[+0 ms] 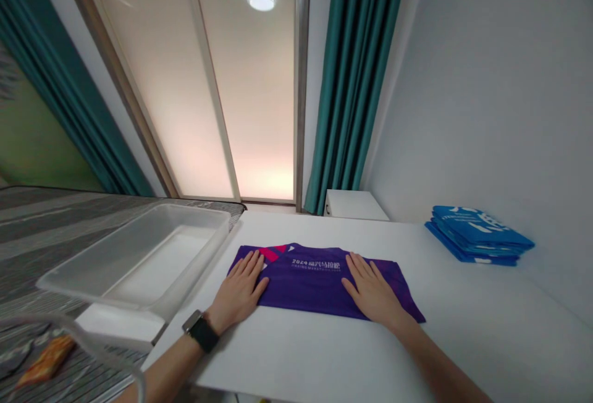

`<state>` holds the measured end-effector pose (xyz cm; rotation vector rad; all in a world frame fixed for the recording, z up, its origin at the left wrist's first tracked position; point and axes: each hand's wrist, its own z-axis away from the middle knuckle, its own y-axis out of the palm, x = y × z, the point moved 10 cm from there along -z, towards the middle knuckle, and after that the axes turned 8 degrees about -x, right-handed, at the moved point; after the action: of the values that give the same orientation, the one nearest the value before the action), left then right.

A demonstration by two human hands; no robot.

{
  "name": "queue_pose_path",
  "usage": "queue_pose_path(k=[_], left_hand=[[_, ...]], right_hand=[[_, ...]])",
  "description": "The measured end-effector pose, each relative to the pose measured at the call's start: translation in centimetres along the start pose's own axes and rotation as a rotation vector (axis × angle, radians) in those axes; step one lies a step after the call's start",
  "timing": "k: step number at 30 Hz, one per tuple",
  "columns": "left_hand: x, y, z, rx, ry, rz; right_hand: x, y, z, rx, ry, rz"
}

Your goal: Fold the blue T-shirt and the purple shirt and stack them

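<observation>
A purple T-shirt [306, 285] with white lettering and a pink patch lies folded into a wide strip on the white table [296, 353]. My left hand [241, 285] rests flat on its left part, fingers stretched out beside the pink patch. On the right part of the shirt lies my right hand [373, 288], palm down with the fingers spread. Neither hand grips the cloth. A dark watch [201, 330] sits on my left wrist. What is under the palms is hidden.
Folded blue cloth items [477, 236] are stacked at the table's right, near the wall. To the left stands a translucent plastic bin [171, 292] beside a grey striped surface [28, 224]. A white cabinet [356, 205] stands behind the table. A blurred pale cable [92, 347] crosses the lower left.
</observation>
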<state>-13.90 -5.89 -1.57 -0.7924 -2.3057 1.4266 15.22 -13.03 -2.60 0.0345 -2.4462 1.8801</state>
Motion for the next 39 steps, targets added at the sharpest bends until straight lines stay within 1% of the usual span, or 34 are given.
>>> queue_pose_path(k=[2, 5, 8, 10, 12, 15, 17, 18, 19, 21, 23, 25, 31, 34, 39], left_hand=[[1.2, 0.1, 0.8, 0.003, -0.024, -0.028], [2.2, 0.3, 1.4, 0.033, -0.039, -0.051], [2.2, -0.2, 1.1, 0.035, -0.058, -0.056], [1.3, -1.0, 0.3, 0.018, -0.049, -0.049], [-0.8, -1.8, -1.0, -0.006, 0.006, -0.023], [-5.9, -2.2, -3.1, -0.018, 0.161, 0.048], [-9.5, -1.7, -4.2, -0.011, 0.265, 0.098], [-10.9, -1.3, -4.7, -0.012, 0.298, 0.121], [-12.0, -0.9, -5.2, -0.016, 0.316, 0.141], [-13.0, 0.2, -5.8, -0.016, 0.303, 0.166], [-13.1, 1.2, -6.1, 0.001, 0.273, 0.179], [-12.8, 1.8, -6.1, 0.011, 0.253, 0.191], [-11.6, 1.4, -5.9, 0.03, 0.193, 0.197], [-10.0, 1.0, -5.5, 0.047, 0.15, 0.175], [-6.4, 0.4, -4.0, 0.086, 0.085, 0.147]], right_hand=[[-0.2, 0.1, 0.0, -0.009, 0.014, -0.002], [-0.6, 0.3, 0.0, -0.009, 0.033, 0.004], [-0.7, 0.2, -0.1, 0.01, 0.04, 0.015], [-0.2, -0.4, -0.3, 0.01, 0.032, 0.018], [0.8, -1.5, -0.5, -0.018, 0.004, 0.023], [3.4, -2.8, -1.0, -0.057, -0.054, 0.017], [5.1, -3.0, -1.4, -0.067, -0.091, -0.005], [5.7, -2.8, -1.6, -0.066, -0.095, -0.016], [6.1, -2.5, -1.7, -0.058, -0.09, -0.024], [6.2, -1.8, -1.9, -0.036, -0.065, -0.037], [6.0, -1.1, -1.8, -0.014, -0.05, -0.046], [5.7, -0.7, -1.7, 0.0, -0.052, -0.053], [4.9, -0.6, -1.4, 0.037, -0.049, -0.045], [4.2, -0.9, -1.1, 0.046, -0.037, -0.04], [2.6, -1.3, -0.3, 0.061, -0.016, -0.04]])
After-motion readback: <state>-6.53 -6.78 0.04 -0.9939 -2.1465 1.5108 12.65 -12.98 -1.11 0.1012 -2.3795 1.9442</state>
